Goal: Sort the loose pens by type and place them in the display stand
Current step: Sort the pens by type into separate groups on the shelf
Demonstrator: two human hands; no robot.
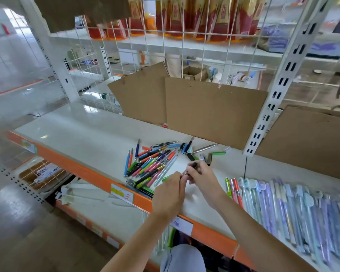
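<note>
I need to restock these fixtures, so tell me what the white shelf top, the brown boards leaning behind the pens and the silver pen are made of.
White shelf top: probably painted metal with a glossy finish, since it mirrors the lights. Brown boards: matte, fibrous-looking, thin with punched holes, likely cardboard or hardboard. Silver pen: smooth metallic sheen, maybe metal or metallised plastic.

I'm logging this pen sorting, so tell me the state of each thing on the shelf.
Loose pens: heaped unsorted.
Pastel pens: laid side by side.
Dark pen: held over the shelf.
Right hand: pinching the dark pen.
Left hand: fingertips at that pen's end.
</note>
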